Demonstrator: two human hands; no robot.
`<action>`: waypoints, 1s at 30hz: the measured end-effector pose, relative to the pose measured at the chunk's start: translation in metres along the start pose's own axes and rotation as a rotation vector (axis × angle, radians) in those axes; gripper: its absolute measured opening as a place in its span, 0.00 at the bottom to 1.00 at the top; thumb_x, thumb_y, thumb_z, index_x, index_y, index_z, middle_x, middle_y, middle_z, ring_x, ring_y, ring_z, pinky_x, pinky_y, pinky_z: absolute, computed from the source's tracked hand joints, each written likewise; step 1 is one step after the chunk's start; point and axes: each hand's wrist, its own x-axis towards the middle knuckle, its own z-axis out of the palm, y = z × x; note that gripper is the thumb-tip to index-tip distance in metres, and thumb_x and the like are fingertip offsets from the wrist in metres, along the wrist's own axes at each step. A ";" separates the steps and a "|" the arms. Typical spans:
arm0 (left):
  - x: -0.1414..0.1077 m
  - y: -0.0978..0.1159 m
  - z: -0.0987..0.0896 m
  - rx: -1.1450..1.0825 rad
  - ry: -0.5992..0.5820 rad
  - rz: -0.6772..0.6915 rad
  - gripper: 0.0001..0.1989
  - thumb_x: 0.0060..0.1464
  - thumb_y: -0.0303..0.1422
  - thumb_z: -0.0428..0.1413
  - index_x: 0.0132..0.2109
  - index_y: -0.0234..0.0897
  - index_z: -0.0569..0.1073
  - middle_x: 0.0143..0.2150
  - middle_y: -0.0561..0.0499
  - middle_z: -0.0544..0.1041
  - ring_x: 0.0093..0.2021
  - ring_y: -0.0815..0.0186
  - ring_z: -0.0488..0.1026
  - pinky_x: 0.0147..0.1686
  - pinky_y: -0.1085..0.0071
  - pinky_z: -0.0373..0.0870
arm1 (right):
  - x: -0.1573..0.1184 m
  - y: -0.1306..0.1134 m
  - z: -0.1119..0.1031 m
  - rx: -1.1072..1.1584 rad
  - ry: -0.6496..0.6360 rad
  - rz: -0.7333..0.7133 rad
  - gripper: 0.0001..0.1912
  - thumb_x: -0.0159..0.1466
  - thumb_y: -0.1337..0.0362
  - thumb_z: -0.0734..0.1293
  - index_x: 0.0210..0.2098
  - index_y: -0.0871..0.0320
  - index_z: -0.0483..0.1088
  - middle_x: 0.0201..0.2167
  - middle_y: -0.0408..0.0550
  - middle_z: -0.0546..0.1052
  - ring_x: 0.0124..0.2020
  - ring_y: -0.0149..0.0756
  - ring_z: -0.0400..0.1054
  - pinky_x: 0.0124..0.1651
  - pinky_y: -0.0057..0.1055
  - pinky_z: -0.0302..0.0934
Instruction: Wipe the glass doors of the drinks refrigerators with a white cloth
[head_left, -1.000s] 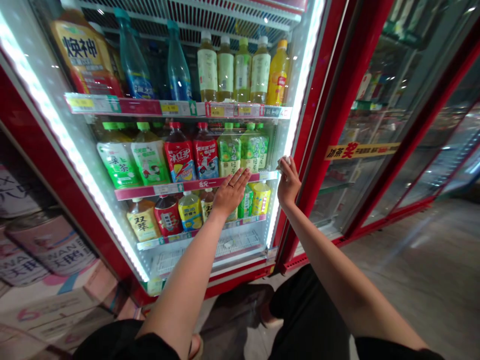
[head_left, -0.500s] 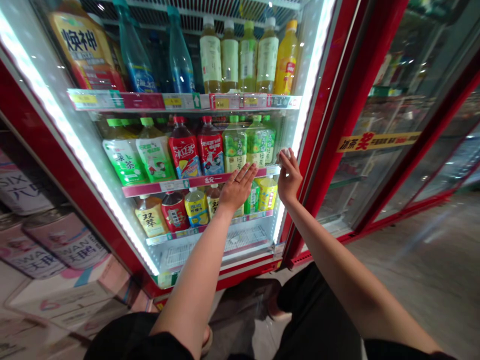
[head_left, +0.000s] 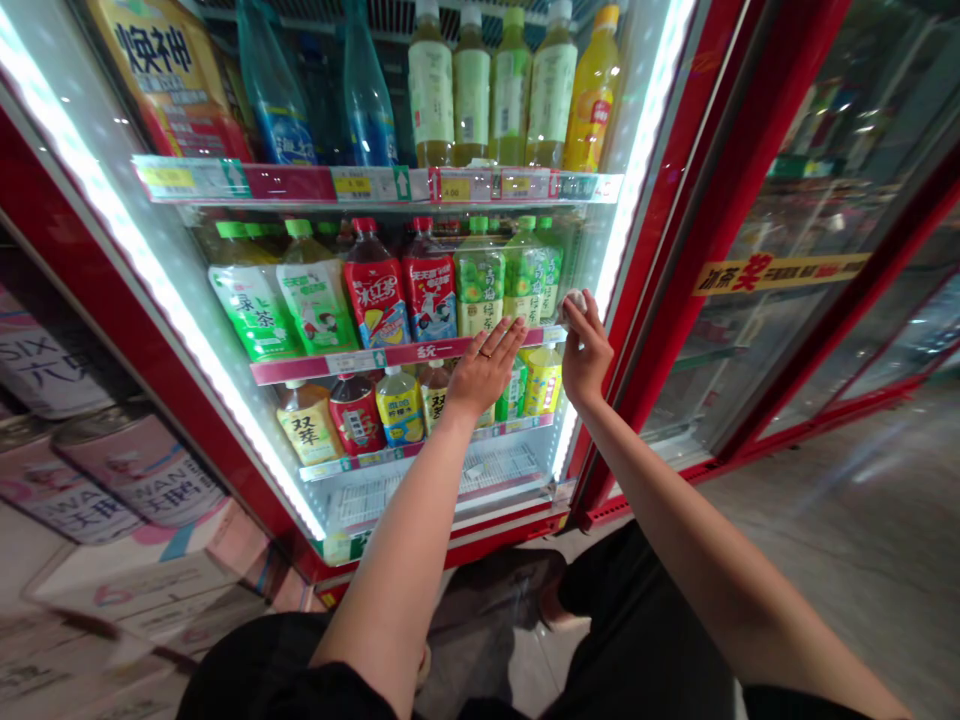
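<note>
My left hand (head_left: 487, 368) has its fingers stretched out at the pink middle shelf strip (head_left: 330, 366), just below a green-capped bottle (head_left: 480, 280). To its right, my right hand (head_left: 586, 345) is closed around a whitish crumpled thing (head_left: 574, 302), perhaps a cloth or tissue, near the strip's right end. Red bottles (head_left: 375, 290) and green-and-white bottles (head_left: 247, 300) stand upright on that shelf. Below are small bottles, among them a yellow one (head_left: 542, 380).
The upper shelf strip (head_left: 285, 184) carries tall bottles. A bright light strip (head_left: 135, 240) runs down the fridge's left side. Stacked cans (head_left: 142, 470) and boxes (head_left: 157, 565) stand at the left. A red-framed glass door (head_left: 750, 220) is at the right.
The view has shifted slightly, so the shelves sit a little higher and both hands further right. My hands keep nearly the same places at the shelf strip.
</note>
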 end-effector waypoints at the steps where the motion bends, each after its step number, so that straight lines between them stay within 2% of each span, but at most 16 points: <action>1: 0.000 0.000 -0.002 -0.002 -0.021 -0.006 0.41 0.71 0.27 0.43 0.80 0.36 0.27 0.83 0.51 0.40 0.83 0.64 0.35 0.84 0.57 0.34 | -0.005 0.000 -0.003 0.007 -0.017 -0.004 0.30 0.73 0.67 0.56 0.67 0.38 0.74 0.74 0.36 0.70 0.74 0.41 0.65 0.74 0.46 0.65; 4: 0.000 0.002 -0.006 -0.005 -0.055 -0.016 0.42 0.70 0.27 0.44 0.80 0.37 0.26 0.83 0.52 0.39 0.84 0.63 0.36 0.84 0.56 0.37 | -0.013 0.002 -0.007 0.037 -0.021 0.016 0.28 0.73 0.65 0.57 0.66 0.39 0.75 0.73 0.38 0.71 0.73 0.44 0.66 0.74 0.48 0.64; 9: 0.000 0.002 -0.008 -0.010 -0.067 -0.015 0.42 0.70 0.26 0.43 0.80 0.37 0.26 0.83 0.52 0.39 0.83 0.63 0.36 0.84 0.55 0.34 | 0.003 -0.007 0.004 0.051 0.036 0.028 0.31 0.72 0.69 0.56 0.67 0.38 0.73 0.74 0.35 0.69 0.75 0.44 0.63 0.75 0.49 0.63; 13: -0.001 0.001 -0.007 -0.002 -0.074 -0.014 0.41 0.71 0.27 0.42 0.80 0.36 0.28 0.83 0.52 0.40 0.83 0.65 0.34 0.83 0.57 0.33 | 0.005 -0.017 0.005 0.033 -0.028 -0.027 0.31 0.74 0.68 0.54 0.68 0.38 0.73 0.75 0.34 0.67 0.77 0.43 0.59 0.77 0.50 0.61; 16: -0.001 0.000 -0.005 0.009 -0.055 -0.001 0.42 0.70 0.27 0.43 0.80 0.35 0.28 0.83 0.50 0.40 0.83 0.64 0.34 0.83 0.55 0.33 | -0.002 -0.014 0.000 0.066 -0.071 -0.053 0.29 0.74 0.67 0.55 0.66 0.39 0.75 0.74 0.34 0.68 0.77 0.42 0.60 0.77 0.49 0.60; 20: -0.001 0.000 -0.003 0.018 -0.036 -0.003 0.41 0.71 0.27 0.44 0.80 0.35 0.29 0.83 0.50 0.40 0.83 0.65 0.36 0.83 0.56 0.33 | -0.003 -0.005 -0.001 0.110 0.003 0.048 0.32 0.71 0.69 0.56 0.68 0.40 0.73 0.76 0.37 0.66 0.75 0.43 0.64 0.74 0.44 0.64; 22: 0.000 0.001 -0.005 0.010 -0.039 -0.011 0.41 0.71 0.27 0.44 0.81 0.36 0.29 0.83 0.51 0.41 0.83 0.65 0.37 0.83 0.58 0.34 | 0.001 -0.006 0.002 0.098 0.004 0.093 0.35 0.70 0.72 0.56 0.71 0.38 0.70 0.77 0.36 0.64 0.76 0.43 0.62 0.73 0.44 0.65; 26: -0.001 -0.001 -0.020 0.000 -0.053 -0.001 0.40 0.71 0.26 0.43 0.81 0.38 0.32 0.83 0.53 0.41 0.83 0.66 0.40 0.83 0.60 0.36 | 0.008 -0.015 0.007 0.111 -0.059 0.000 0.31 0.73 0.67 0.59 0.72 0.39 0.68 0.79 0.38 0.60 0.79 0.46 0.54 0.76 0.49 0.62; 30: -0.009 -0.016 -0.045 0.018 -0.083 0.021 0.42 0.69 0.26 0.45 0.82 0.39 0.34 0.83 0.54 0.44 0.83 0.67 0.43 0.83 0.61 0.40 | 0.008 -0.021 0.005 0.076 -0.085 -0.058 0.29 0.74 0.62 0.62 0.73 0.39 0.66 0.79 0.39 0.60 0.79 0.47 0.55 0.76 0.53 0.62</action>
